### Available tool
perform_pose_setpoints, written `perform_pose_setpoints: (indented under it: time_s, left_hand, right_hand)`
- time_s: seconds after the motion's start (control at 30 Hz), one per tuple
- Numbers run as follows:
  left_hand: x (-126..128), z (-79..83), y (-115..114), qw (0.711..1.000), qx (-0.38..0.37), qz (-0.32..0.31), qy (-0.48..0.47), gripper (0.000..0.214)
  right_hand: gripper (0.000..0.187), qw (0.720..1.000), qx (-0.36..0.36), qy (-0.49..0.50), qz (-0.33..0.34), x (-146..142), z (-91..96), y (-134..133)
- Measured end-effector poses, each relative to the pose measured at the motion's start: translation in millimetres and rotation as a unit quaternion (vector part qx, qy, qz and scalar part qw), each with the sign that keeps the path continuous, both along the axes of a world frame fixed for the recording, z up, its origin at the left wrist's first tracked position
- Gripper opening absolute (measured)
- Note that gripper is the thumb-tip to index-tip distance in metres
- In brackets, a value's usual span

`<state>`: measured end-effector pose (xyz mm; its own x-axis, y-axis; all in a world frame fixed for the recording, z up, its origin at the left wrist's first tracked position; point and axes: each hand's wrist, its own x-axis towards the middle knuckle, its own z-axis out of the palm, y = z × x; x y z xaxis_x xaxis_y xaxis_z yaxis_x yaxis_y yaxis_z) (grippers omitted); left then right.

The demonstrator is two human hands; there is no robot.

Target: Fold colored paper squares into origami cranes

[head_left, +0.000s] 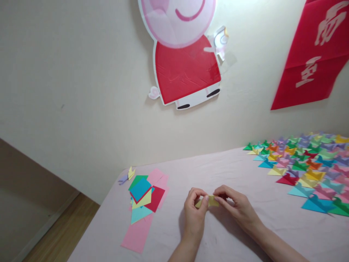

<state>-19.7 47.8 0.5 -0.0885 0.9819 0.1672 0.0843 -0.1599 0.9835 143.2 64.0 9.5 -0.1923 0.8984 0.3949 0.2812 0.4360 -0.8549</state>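
A small piece of folded yellow paper [213, 201] is stretched between my two hands, just above the light cloth. My left hand [194, 211] pinches its left part between thumb and fingers. At the other end, the thumb and fingers of my right hand [236, 205] close on its upper right edge. The paper's exact folds are partly hidden by my fingers. Left of my hands lies a loose pile of coloured paper sheets, with a blue sheet [140, 190], a red sheet [155, 199] and a pink sheet [137, 233] among them.
Rows of folded paper figures [313, 174] in many colours cover the right side of the cloth-covered table [174, 233]. Two small folded pieces, one yellow [131, 172] and one purple [123, 179], lie at the back left corner. A wall [109, 109] with a cartoon cutout [188, 69] rises behind.
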Motion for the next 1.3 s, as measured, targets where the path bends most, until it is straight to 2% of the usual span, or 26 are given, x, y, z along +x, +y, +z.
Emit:
perform_pose_setpoints:
  time_s: [0.2, 0.33, 0.4, 0.57, 0.7, 0.77, 0.83, 0.93, 1.07, 1.17, 1.3]
  left_hand:
    - [0, 5.1, 0, 0.999, 0.033, 0.006, 0.036, 0.012]
    - [0, 14.3, -3, 0.992, 0.083, 0.067, 0.062, 0.008]
    - [2, 16.5, -6, 0.991, 0.088, 0.073, 0.068, 0.010]
    - [9, 9.1, -8, 1.000, 0.001, -0.007, 0.026, 0.017]
    - [9, 0.3, -4, 0.999, -0.033, 0.006, -0.008, 0.015]
    - [7, -1.6, -1, 0.999, -0.029, 0.011, -0.009, 0.016]
    - [5, -0.6, 0, 1.000, -0.014, 0.016, 0.018, 0.016]
    - [2, 5.3, -1, 0.996, 0.022, 0.015, 0.080, 0.017]
    - [1, 12.9, -4, 0.990, 0.046, 0.004, 0.133, 0.014]
    - [1, 13.7, -6, 0.990, 0.045, 0.003, 0.135, 0.013]
    - [2, 11.0, -6, 0.992, 0.046, -0.001, 0.115, 0.012]
  right_hand:
    - [0.021, 1.000, -0.007, 0.007, -0.011, 0, 0.1, 1]
    - [0.019, 0.999, 0.026, 0.004, -0.024, 2, 1.1, 1]
    - [0.017, 0.997, 0.059, -0.001, -0.041, 3, 1.4, 1]
    - [0.013, 0.981, 0.178, -0.069, -0.018, 1, 2.2, -3]
    - [0.013, 0.952, 0.272, -0.136, -0.023, -3, 3.5, -6]
    - [0.009, 0.943, 0.289, -0.158, -0.041, -3, 3.6, -7]
    - [0.016, 0.936, 0.300, -0.168, -0.072, -1, 2.8, -7]
    - [0.025, 0.930, 0.302, -0.181, -0.101, 1, 1.3, -7]
    - [0.021, 0.936, 0.281, -0.193, -0.092, 2, 0.7, -6]
    - [0.017, 0.945, 0.256, -0.186, -0.076, 3, -0.3, -6]
    - [0.011, 0.976, 0.161, -0.141, -0.030, 3, -4.0, -3]
